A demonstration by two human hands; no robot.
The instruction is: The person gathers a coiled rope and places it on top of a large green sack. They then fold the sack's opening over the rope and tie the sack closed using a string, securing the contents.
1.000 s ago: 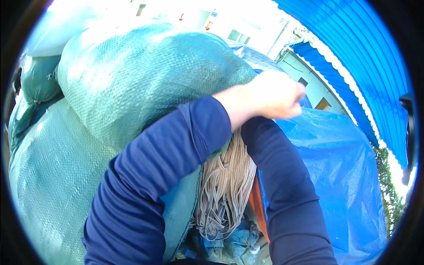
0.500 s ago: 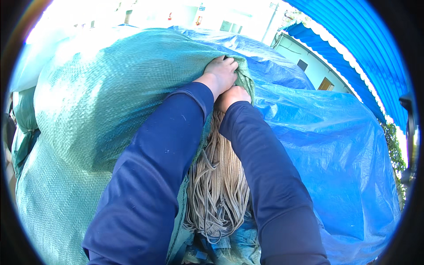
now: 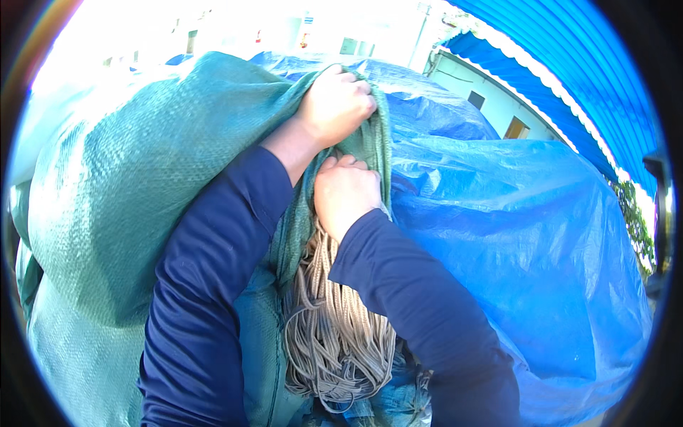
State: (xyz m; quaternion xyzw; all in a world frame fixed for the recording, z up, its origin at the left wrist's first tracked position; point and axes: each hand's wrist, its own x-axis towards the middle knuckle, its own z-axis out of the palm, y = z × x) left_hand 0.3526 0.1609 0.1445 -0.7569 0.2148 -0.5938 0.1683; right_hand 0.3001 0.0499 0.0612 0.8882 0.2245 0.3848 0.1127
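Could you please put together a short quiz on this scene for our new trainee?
1. Multiple choice: what is the left hand holding?
(a) the blue tarp
(b) the green woven sack
(c) the right sleeve

2. True or false: the right hand is lower in the picture than the left hand.

3. Fill in the blank: below the right hand in the picture is a bundle of beige ____.

Key:
1. b
2. True
3. cords
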